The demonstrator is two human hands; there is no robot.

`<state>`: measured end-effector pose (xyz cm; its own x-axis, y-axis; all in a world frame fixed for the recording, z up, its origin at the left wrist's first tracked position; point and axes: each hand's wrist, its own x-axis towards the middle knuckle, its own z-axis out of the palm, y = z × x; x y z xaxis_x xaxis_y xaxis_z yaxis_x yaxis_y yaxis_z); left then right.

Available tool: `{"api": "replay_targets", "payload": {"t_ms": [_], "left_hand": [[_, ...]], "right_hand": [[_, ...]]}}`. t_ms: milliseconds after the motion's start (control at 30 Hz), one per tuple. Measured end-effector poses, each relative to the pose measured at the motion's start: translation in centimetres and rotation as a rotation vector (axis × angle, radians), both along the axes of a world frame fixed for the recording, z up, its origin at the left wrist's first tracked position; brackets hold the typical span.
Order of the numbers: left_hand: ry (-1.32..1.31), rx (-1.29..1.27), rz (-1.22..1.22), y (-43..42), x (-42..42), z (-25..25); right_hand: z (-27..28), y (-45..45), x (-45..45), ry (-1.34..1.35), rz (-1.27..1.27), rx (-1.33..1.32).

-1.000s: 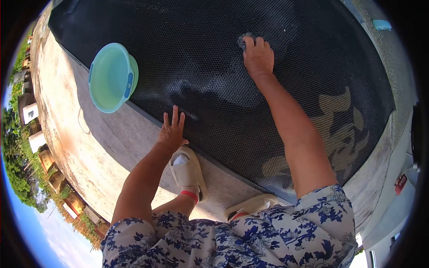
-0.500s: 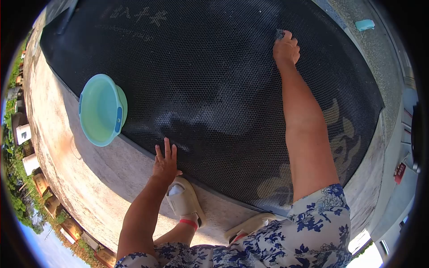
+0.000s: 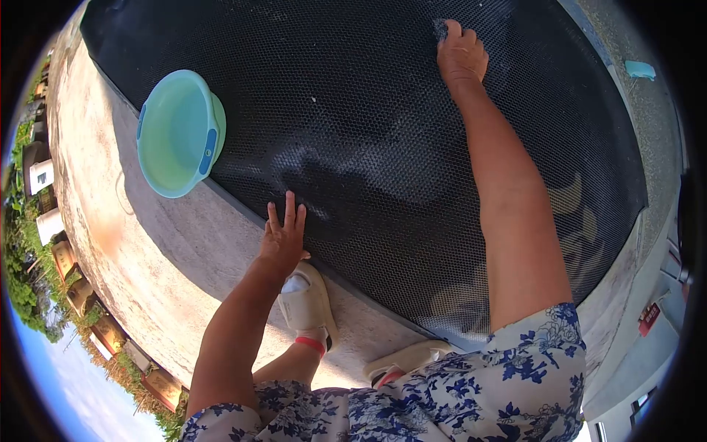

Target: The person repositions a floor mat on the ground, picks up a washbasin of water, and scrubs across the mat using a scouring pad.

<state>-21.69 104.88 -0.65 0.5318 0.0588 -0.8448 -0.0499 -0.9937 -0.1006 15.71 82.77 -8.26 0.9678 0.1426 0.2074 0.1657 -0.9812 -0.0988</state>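
Note:
A large black textured mat (image 3: 353, 243) spreads out in front of me. My left hand (image 3: 283, 239) rests on its near edge, palm down with the fingers spread. Stretched out to the far right part of the mat, my right hand (image 3: 462, 55) is closed on a grey, wiry scourer (image 3: 440, 29) and presses it against the surface. The fingers hide part of the scourer. A light green basin (image 3: 173, 140) with blue grips sits on the mat's left edge, beyond my left hand. Wet, shiny patches show across the middle of the mat.
Pale concrete (image 3: 103, 191) runs along the left. My feet in beige slippers (image 3: 305, 302) stand at the mat's near edge. A light blue cloth-like item (image 3: 640, 70) lies off to the right, and planters (image 3: 107, 331) line the far left.
My view has shifted, so the basin and the mat sit differently in it. My right hand, still with the scourer, has moved slightly left over the mat. My left hand stays on the edge.

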Motion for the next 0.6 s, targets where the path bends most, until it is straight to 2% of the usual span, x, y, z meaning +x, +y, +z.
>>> {"api": "replay_targets", "payload": {"t_ms": [33,100,167,233,267,300,400,533,600], "left_hand": [[-0.028,-0.001,-0.016,0.0,0.2,-0.2],[-0.073,-0.015,-0.032,0.2,-0.6,-0.3],[-0.070,-0.005,-0.010,0.5,-0.3,-0.5],[-0.077,-0.016,-0.023,0.3,-0.7,-0.5],[-0.066,-0.016,-0.009,0.2,-0.9,-0.5],[-0.071,-0.025,-0.006,0.3,-0.8,-0.5],[-0.055,-0.031,-0.005,0.3,-0.7,-0.9],[-0.085,-0.011,-0.017,-0.1,-0.7,-0.4],[-0.061,0.008,-0.052,0.3,-0.1,-0.3]], "right_hand": [[0.2,0.6,-0.8,0.006,0.022,-0.007],[0.2,2.6,-5.3,-0.017,0.172,0.140],[1.6,3.4,-13.3,0.067,0.608,0.115],[1.2,2.0,-21.3,0.048,0.931,0.052],[1.5,0.4,-24.7,0.100,1.049,0.137],[2.2,-0.2,-26.2,0.147,1.160,0.224],[0.8,1.1,-23.9,0.123,1.305,0.218],[1.1,12.7,-16.1,0.012,0.679,0.107],[1.1,14.8,-17.4,-0.001,0.615,0.205]]}}
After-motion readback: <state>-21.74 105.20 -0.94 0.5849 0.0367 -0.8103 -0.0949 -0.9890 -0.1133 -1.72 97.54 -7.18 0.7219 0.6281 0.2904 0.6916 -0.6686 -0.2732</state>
